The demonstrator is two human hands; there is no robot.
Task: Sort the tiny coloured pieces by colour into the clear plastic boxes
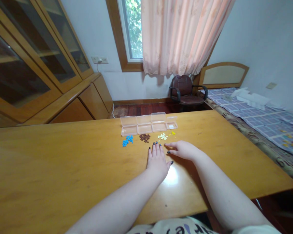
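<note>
My left hand (157, 159) lies flat on the wooden table (63, 169), fingers stretched out and together, holding nothing. My right hand (182, 149) rests just to its right, fingers curled with the fingertips pinched near the tabletop; whether a small piece is in them is hidden. Ahead of the hands lie small piles of pieces: blue (127, 140), brown (145, 137), pale yellow (162, 136) and a few bright yellow (173, 133). Behind them stands a clear plastic compartment box (148, 123) with its lids open.
A wooden glass-door cabinet (39, 71) lines the left wall. A dark office chair (185, 91) stands beyond the table under a pink curtain (183, 35). A bed with a checked cover (258, 117) runs along the right.
</note>
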